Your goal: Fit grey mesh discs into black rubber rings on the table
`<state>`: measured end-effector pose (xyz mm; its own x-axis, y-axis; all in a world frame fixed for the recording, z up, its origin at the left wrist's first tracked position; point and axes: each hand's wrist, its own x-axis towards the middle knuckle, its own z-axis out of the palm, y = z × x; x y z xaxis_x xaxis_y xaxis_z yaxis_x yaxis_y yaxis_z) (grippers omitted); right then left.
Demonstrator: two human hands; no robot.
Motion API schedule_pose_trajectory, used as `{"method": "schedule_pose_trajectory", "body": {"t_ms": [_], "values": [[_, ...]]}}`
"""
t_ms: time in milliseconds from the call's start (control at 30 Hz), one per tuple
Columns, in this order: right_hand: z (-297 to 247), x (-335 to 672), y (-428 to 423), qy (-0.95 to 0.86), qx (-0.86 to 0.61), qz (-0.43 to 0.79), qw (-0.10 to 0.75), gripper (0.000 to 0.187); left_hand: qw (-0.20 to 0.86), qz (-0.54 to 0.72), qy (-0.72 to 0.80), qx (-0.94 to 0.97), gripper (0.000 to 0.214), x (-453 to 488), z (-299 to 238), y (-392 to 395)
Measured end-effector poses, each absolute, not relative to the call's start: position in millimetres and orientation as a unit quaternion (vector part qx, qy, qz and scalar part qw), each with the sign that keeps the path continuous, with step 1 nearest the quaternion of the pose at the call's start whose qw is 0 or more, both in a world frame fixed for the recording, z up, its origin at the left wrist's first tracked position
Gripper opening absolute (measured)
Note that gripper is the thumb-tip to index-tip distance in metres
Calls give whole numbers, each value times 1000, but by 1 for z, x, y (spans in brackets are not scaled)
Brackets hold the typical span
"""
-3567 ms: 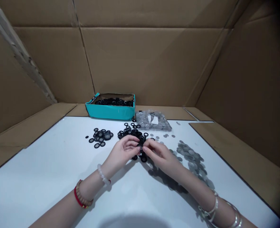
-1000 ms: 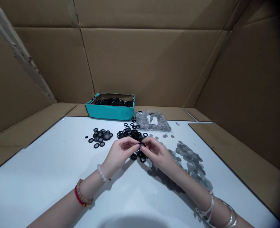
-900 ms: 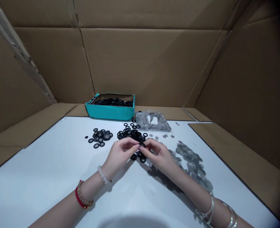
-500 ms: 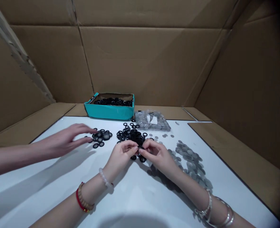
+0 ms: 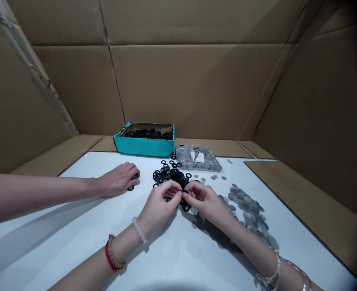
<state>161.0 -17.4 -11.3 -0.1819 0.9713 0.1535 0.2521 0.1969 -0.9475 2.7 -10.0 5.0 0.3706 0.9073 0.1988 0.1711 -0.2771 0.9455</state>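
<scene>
Right now both of the person's hands meet at the middle of the white table top (image 5: 75, 234), fingertip to fingertip. The left hand (image 5: 163, 202) and the right hand (image 5: 207, 200) are each curled nearly closed, thumb and forefinger pinched on the same small black rubber ring (image 5: 183, 192), which is held just above the table at the near edge of the loose pile of black rings (image 5: 170, 176). Whether anything sits inside the ring is too small to tell.

To the right lies a spread heap of thin grey metal discs (image 5: 246, 204), and far of it a clear plastic bag of more discs (image 5: 198, 158). A teal cardboard box (image 5: 145, 146) with black rings in it stands at the far edge, against the brown cardboard walls (image 5: 196, 89).

From the left another person's hand (image 5: 119, 180) lies flat, palm down, over a smaller group of rings; one black ring (image 5: 131, 188) shows at its fingertips. It is well apart from the person's own hands.

As I judge it, the step in hand is the fine work on the single ring, perhaps seating a disc in it. The next move calls for a firm two-handed pinch kept level, since a part this small slips easily, and for a clear spot to set it down away from both loose heaps.
</scene>
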Motion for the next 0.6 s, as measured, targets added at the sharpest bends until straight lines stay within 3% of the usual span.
{"method": "schedule_pose_trajectory", "body": {"t_ms": [367,600], "values": [[-7,161,-19,-665,-472,380,435,12,460,401,415,675,14,4,5,-11],[-21,161,-15,-639,-460,404,466,21,438,364,422,705,13,4,7,-14]]}}
